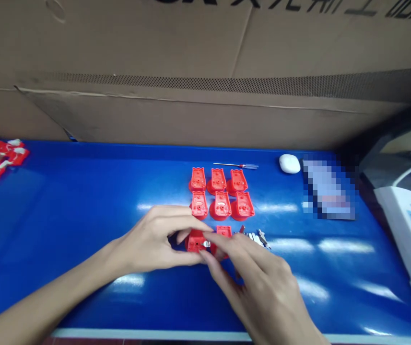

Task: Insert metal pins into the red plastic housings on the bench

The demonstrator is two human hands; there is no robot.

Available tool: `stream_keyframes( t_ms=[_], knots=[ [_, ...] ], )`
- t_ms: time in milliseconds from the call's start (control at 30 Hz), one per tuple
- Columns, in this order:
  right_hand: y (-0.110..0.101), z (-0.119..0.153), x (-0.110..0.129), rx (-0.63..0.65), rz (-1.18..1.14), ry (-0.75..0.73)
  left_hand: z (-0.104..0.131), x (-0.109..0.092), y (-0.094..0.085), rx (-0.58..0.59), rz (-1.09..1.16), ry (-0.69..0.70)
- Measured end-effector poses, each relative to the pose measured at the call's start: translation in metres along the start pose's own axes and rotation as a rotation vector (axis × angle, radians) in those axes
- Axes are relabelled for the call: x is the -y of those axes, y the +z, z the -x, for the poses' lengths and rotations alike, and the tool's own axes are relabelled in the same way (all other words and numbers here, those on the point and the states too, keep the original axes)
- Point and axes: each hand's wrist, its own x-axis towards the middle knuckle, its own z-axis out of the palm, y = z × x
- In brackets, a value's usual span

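My left hand [162,235] is closed around a small red plastic housing [195,243] on the blue table, thumb on its near side and fingers on its far side. Between the thumb and index finger of my right hand [259,273] is a small silvery metal part [205,244], held at the right side of that housing. Its exact kind is too small to tell. Another red housing [224,232] stands just to the right, partly hidden by my right hand. Several small metal parts [257,238] lie beyond my right knuckles, partly covered.
Two rows of like red housings [220,205] stand behind my hands. A screwdriver [248,166] lies beyond them. At right are a white rounded case [289,164], a pixelated flat object [329,189] and a white power strip [403,230]. Red-and-white pieces [0,158] lie far left; cardboard [191,115] backs the table.
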Motion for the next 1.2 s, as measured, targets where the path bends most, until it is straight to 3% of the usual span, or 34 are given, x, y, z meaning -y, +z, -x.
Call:
stream_keyframes(
  t_ms=[133, 433, 633, 867, 1200],
  knots=[
    [-0.012, 0.003, 0.000, -0.037, 0.017, 0.033, 0.002, 0.003, -0.001, 0.053, -0.031, -0.065],
    [-0.050, 0.001, -0.024, -0.121, 0.019, 0.368, 0.004, 0.005, -0.001, 0.102, -0.091, -0.148],
    [-0.044, 0.007, -0.035, -0.068, -0.205, 0.495, 0.004, 0.006, -0.001, 0.096, -0.115, -0.146],
    [-0.032, 0.013, -0.038, 0.144, -0.406, 0.509, 0.007, 0.007, 0.001, 0.104, -0.140, -0.159],
    [-0.018, 0.014, -0.044, 0.209, -0.266, 0.403, 0.006, 0.003, 0.006, 0.018, -0.212, -0.043]
  ],
)
